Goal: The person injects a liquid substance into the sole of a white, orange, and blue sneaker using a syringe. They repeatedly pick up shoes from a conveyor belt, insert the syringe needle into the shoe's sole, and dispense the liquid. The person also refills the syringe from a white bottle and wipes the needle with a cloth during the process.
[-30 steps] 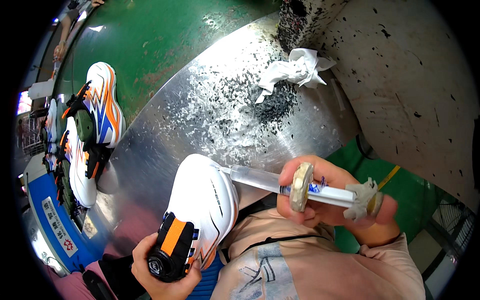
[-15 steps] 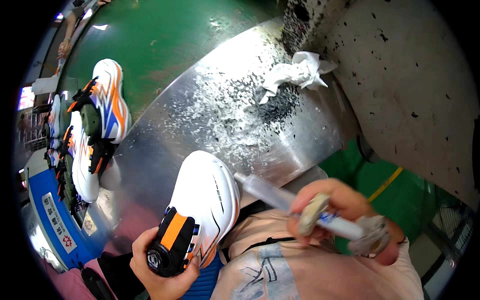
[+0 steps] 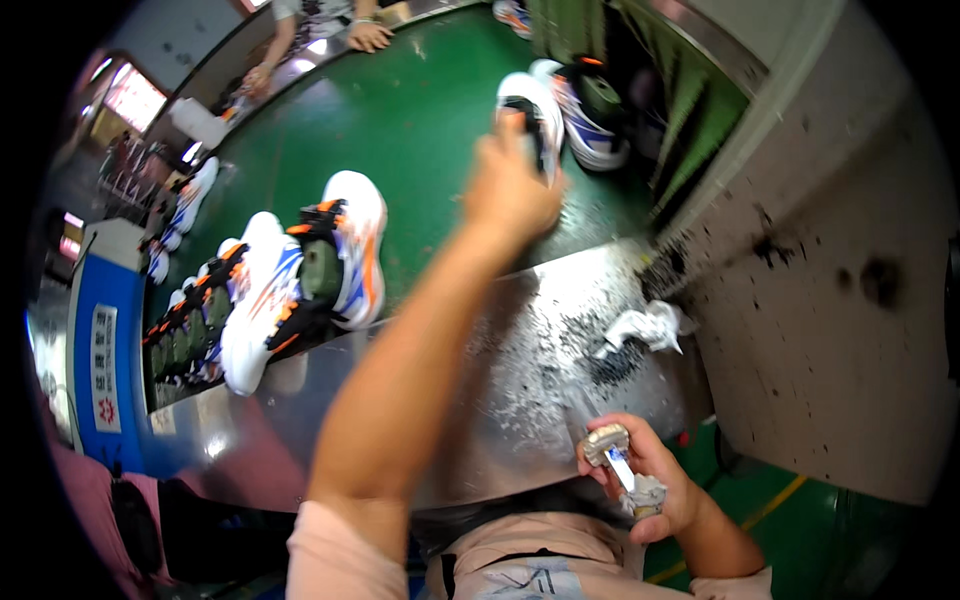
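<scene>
Left hand (image 3: 510, 190) stretched to upper centre of frame, clutching white shoe (image 3: 533, 118) over green belt (image 3: 420, 130). Right hand (image 3: 648, 480) at lower right, gripping small scraper tool (image 3: 612, 452) near metal table (image 3: 520, 390).

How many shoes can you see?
7: one shoe in the left hand, one right of it, one at the top edge, two in the middle, two farther left. More may hide at left.
</scene>
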`<state>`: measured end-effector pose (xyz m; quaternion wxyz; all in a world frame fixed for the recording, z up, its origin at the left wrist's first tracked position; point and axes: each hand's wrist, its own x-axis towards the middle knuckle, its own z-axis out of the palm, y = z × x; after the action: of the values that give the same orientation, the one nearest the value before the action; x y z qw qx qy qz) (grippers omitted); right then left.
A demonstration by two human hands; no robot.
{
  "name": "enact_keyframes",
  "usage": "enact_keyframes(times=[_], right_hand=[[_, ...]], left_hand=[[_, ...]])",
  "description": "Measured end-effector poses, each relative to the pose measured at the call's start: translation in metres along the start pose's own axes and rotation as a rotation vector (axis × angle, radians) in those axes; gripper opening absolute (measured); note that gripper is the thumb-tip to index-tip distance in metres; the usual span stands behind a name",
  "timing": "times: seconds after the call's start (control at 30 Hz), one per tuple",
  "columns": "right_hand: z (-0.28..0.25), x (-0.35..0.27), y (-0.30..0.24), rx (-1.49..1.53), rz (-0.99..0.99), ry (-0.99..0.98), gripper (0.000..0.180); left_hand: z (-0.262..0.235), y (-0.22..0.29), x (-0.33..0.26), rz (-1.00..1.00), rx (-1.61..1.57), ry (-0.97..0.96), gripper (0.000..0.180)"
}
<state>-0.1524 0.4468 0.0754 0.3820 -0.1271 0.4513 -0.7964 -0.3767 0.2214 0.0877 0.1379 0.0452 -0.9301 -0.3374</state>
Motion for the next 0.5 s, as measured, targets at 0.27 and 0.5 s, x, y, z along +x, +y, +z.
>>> enact_keyframes(times=[0.27, 0.5], right_hand=[[-0.014, -0.004, -0.002, -0.023, -0.020, 0.045, 0.123], [-0.002, 0.013, -0.001, -0.482, 0.030, 0.013, 0.095]], left_hand=[[-0.068, -0.070, -0.088, 0.315, 0.188, 0.328, 0.074], [-0.118, -0.166, -0.085, -0.329, 0.046, 0.421, 0.073]])
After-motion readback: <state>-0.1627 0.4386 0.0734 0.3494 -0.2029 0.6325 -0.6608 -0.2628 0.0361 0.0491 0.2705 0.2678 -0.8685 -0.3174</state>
